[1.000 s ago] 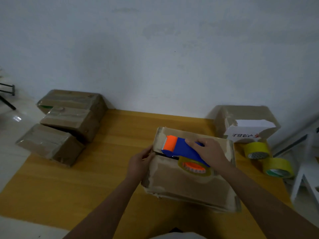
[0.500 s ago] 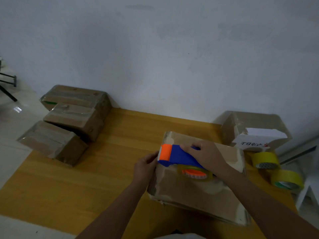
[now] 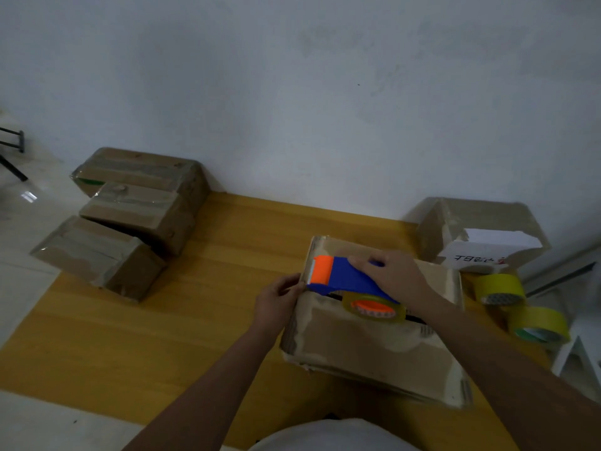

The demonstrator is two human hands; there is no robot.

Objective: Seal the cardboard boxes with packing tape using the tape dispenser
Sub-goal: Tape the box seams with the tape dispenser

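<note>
A flat cardboard box lies on the wooden table in front of me. My right hand grips a blue tape dispenser with an orange head, its tape roll resting on the box top above the dark flap seam. The orange head sits at the box's left edge. There my left hand pinches the edge of the box just under the dispenser head; whether it holds the tape end is hidden.
Three taped boxes are stacked at the table's far left corner. At the far right stands an open carton with a white package inside. Two yellow tape rolls lie by the right edge. The wall runs behind.
The dispenser head has slid left to the box's left edge. My left hand stays at that edge. The view shifted slightly.
</note>
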